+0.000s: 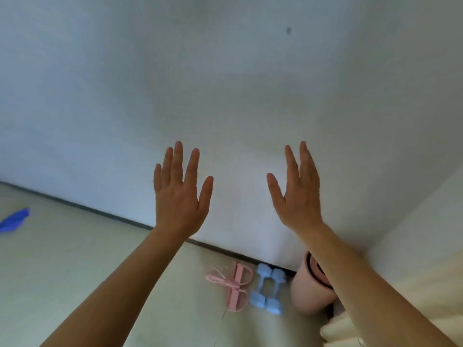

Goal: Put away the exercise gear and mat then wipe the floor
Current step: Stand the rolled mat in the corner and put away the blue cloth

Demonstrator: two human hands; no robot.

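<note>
My left hand [179, 194] and my right hand [299, 194] are both raised in front of the white wall, fingers spread, holding nothing. Down by the wall's base a pink resistance band exerciser [234, 285] lies on the floor. Two light blue dumbbells [268, 288] lie side by side just right of it. A rolled pink mat [309, 289] stands in the corner, partly hidden behind my right forearm. A blue cloth [13, 220] lies on the floor at the far left.
The white wall [225, 83] fills most of the view and meets the pale floor [75, 271] along a dark baseboard. A cream fabric surface [413, 284], like bedding, sits at the right, close to the mat.
</note>
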